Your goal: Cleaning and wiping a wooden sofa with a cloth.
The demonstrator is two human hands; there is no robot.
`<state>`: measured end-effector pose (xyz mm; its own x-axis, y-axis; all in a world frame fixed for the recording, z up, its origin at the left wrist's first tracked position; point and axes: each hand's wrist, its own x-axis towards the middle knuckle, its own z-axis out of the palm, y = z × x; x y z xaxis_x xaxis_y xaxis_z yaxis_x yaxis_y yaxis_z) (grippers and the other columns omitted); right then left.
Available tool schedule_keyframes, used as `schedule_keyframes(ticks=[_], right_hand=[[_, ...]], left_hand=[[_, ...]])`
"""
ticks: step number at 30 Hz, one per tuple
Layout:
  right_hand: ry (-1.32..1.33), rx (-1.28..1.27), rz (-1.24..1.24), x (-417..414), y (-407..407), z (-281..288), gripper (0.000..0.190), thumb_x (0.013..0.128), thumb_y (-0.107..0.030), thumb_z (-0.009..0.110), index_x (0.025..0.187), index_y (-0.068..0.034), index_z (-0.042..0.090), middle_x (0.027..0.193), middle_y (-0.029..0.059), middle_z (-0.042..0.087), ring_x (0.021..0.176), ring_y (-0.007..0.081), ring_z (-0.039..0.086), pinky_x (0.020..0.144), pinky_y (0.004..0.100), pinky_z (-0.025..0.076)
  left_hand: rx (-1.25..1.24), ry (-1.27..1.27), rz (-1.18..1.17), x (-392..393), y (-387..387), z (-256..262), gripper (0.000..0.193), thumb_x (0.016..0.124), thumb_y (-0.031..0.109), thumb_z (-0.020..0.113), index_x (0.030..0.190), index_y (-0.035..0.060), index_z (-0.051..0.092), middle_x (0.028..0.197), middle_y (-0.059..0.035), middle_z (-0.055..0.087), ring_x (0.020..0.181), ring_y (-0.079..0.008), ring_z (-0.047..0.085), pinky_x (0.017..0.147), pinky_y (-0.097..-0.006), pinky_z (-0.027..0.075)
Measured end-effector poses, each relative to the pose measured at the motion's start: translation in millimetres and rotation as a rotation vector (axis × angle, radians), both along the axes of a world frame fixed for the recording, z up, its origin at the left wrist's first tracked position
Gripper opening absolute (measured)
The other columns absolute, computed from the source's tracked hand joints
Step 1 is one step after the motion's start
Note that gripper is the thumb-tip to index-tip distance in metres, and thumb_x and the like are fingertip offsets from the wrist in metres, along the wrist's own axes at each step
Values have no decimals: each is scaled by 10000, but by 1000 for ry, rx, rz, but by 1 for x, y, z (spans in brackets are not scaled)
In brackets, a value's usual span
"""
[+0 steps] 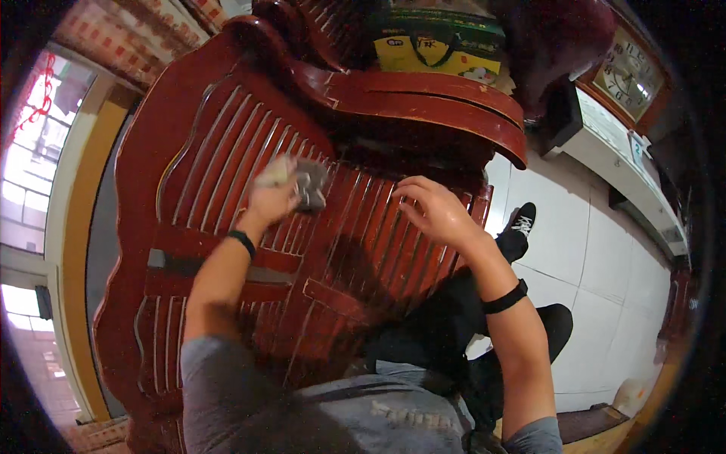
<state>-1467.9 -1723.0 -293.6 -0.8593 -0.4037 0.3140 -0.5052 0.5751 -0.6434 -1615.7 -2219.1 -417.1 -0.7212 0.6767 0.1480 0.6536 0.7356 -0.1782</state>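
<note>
My left hand [273,196] grips a small grey item [311,184], seemingly a folded cloth, blurred so that its exact kind is unclear. A pale yellowish patch shows by the knuckles of that hand. Both are over the slatted backrest [227,153] of a red-brown wooden bench, close to where it meets the seat. Above the seat slats [368,227] hovers my right hand [437,213], fingers bent and apart, nothing in them. I cannot tell whether its fingertips touch the wood. Each wrist or forearm carries a dark band.
A curved wooden armrest [420,96] rises beyond my hands. Past it stands a green and yellow carton [442,48] with a handle and writing. To the right are a white tiled floor [601,267], a white cabinet [618,164] and a framed clock [629,76]. A window [45,164] is at left.
</note>
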Motion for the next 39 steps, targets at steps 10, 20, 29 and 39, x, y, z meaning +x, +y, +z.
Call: schedule_keyframes(ticks=[10,20,29,39], right_hand=[[120,-83,35,-6,-31,-15,285,1025,-108,834,1303,-45,819,1328,200,787,1205,458,777,1039,536,662],[151,161,40,-31,-38,-30,285,1055,-160,829,1333,-99,809,1468,141,754,1421,378,690,1173,518,541],[262,53,123,-13,-83,4,364,1034,-157,827,1392,-106,792,1530,165,725,1475,406,666,1218,554,531],[113,17,117,15,-60,-6,300,1048,-112,839,1345,-98,802,1564,165,719,1465,427,680,1207,545,571]], left_hand=[[-223,119,166,-43,38,92,859,1074,437,752,1775,-9,533,1955,-210,360,1719,-371,476,1394,-536,410],[-223,-208,199,150,-43,-24,782,1079,332,751,1786,55,565,2004,-170,260,1666,-365,551,1152,-529,646],[-255,257,337,36,1,178,740,1133,400,722,1699,-62,605,1943,-208,374,1827,-377,281,1506,-536,224],[-323,-228,105,112,1,-24,798,1133,334,705,1846,66,467,1960,-273,305,1834,-439,247,1520,-561,173]])
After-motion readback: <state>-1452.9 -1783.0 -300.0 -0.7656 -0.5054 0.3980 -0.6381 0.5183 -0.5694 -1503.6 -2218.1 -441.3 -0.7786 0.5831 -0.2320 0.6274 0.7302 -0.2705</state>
